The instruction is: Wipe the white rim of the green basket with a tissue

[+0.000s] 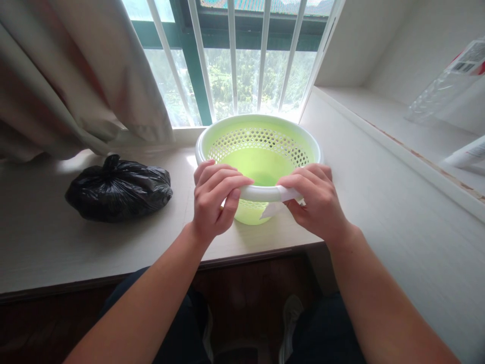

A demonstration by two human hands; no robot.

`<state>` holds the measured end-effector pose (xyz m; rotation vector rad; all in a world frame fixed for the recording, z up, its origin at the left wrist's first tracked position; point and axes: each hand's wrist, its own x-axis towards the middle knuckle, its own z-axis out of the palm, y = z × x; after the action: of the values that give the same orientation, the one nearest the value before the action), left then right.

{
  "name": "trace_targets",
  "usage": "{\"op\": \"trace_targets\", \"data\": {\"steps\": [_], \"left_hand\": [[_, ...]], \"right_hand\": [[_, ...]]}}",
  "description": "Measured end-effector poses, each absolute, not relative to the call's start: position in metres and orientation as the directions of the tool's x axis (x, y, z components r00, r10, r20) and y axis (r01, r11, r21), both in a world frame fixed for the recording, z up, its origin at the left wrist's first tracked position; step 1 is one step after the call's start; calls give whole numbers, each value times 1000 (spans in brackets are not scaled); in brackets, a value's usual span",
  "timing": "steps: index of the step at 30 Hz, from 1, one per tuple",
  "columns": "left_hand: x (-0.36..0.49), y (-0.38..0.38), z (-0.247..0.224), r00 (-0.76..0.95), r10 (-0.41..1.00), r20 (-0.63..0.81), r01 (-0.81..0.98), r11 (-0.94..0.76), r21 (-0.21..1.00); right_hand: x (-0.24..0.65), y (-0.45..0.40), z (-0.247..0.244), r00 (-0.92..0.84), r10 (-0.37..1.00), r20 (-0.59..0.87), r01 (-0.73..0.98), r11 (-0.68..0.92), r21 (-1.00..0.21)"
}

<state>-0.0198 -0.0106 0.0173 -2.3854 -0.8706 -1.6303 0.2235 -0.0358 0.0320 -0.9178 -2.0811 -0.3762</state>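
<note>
Green basket (257,164), one, standing at your twelve o'clock: your left hand (216,198) and right hand (315,201) are gripping its rim (262,193) at its seven and five, grasp seemingly complete, release outstanding, black bag (119,191) lying untouched at its nine.

Gap between black bag (119,191) and green basket (257,162); basket mouth open; side panel (394,202) blocks right
</note>
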Motion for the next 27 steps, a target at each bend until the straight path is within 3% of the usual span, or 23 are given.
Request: {"op": "trace_targets", "data": {"steps": [27], "left_hand": [[-19,-10,20,263,401,877,513,-828,225]], "right_hand": [[235,-28,31,-426,444,788,679,733,-46]]}}
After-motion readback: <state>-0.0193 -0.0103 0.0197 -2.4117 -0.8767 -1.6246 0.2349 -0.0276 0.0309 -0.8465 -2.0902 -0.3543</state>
